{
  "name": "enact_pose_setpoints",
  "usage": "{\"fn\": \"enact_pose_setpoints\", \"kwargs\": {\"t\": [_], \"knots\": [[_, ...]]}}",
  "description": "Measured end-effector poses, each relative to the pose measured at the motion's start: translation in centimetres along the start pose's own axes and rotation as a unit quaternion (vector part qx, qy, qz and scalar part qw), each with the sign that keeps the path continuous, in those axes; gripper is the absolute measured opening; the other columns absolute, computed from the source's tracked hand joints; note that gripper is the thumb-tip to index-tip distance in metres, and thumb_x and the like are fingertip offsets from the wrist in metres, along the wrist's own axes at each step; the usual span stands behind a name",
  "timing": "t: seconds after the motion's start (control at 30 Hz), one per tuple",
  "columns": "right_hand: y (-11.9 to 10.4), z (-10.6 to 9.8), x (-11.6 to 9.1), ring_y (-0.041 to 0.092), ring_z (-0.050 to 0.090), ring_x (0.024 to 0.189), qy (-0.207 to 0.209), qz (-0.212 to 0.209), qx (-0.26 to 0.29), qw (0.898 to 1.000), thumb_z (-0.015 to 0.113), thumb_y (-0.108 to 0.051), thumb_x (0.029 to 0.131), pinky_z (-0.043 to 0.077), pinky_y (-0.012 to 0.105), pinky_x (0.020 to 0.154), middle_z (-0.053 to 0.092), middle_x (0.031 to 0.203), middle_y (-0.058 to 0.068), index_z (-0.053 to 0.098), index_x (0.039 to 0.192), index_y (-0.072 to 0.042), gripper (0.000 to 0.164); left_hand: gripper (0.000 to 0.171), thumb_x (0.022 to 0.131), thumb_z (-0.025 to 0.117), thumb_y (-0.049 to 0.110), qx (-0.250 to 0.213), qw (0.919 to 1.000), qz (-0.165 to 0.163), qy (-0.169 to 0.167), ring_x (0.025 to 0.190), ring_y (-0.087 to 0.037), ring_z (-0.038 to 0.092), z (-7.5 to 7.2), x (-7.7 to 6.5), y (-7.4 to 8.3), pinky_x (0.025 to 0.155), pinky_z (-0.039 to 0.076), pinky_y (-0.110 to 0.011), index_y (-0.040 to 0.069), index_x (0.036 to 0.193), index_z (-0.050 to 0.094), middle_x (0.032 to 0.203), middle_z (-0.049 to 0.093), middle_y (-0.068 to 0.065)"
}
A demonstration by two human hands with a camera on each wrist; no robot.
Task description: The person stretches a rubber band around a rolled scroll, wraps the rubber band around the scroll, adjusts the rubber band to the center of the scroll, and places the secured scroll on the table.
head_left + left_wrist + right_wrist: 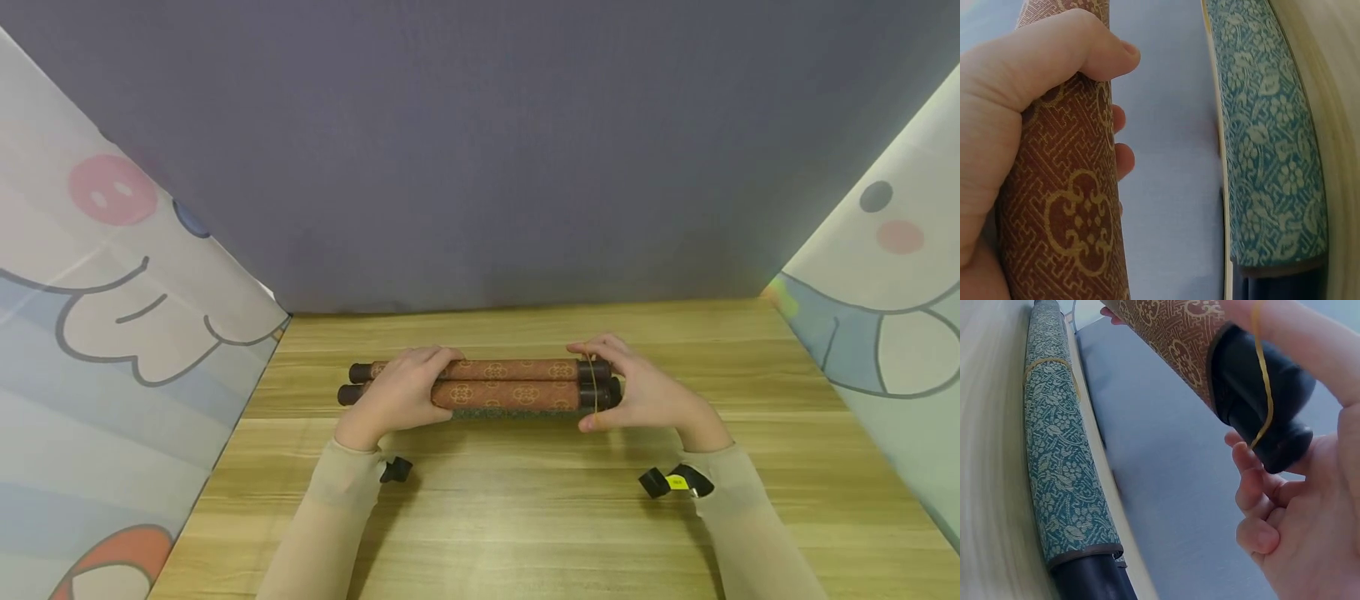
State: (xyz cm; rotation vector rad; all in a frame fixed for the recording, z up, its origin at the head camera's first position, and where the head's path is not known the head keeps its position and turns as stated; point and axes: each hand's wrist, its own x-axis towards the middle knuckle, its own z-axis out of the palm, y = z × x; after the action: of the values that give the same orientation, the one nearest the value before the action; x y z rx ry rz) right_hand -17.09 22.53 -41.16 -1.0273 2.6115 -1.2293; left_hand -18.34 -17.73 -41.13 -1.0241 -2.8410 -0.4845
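A rolled scroll in reddish-brown brocade with gold motifs [502, 393] is held crosswise above the table, its two rolls side by side with dark end knobs. My left hand [408, 387] grips it near its left end, thumb on the near side and fingers over the far side. At the right end, my right hand [648, 387] holds a thin yellow rubber band [595, 387] stretched between thumb and fingers, across the dark knobs [1260, 387]. Below lies a teal scroll with a pale floral pattern [1066, 462], mostly hidden from above by the brown one.
A second yellow band [1047, 361] circles the teal scroll. The wood-grain table [480, 508] meets a grey upright panel [480, 167] behind, with cartoon-printed walls [112, 275] at both sides. Black straps with small dark devices [655, 483] sit at both wrists.
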Motion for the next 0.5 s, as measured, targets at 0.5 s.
{"fn": "enact_pose_setpoints", "kwargs": {"t": [0.5], "knots": [[-0.99, 0.4, 0.43, 0.036, 0.056, 0.133, 0.021, 0.052, -0.053, 0.997, 0.1, -0.049, 0.075, 0.047, 0.071, 0.106, 0.056, 0.145, 0.004, 0.055, 0.16, -0.019, 0.101, 0.081, 0.073, 0.102, 0.024, 0.008, 0.9999, 0.014, -0.002, 0.118, -0.036, 0.071, 0.36, 0.17, 0.91, 0.106, 0.054, -0.059, 0.013, 0.142, 0.062, 0.128, 0.072, -0.01]]}}
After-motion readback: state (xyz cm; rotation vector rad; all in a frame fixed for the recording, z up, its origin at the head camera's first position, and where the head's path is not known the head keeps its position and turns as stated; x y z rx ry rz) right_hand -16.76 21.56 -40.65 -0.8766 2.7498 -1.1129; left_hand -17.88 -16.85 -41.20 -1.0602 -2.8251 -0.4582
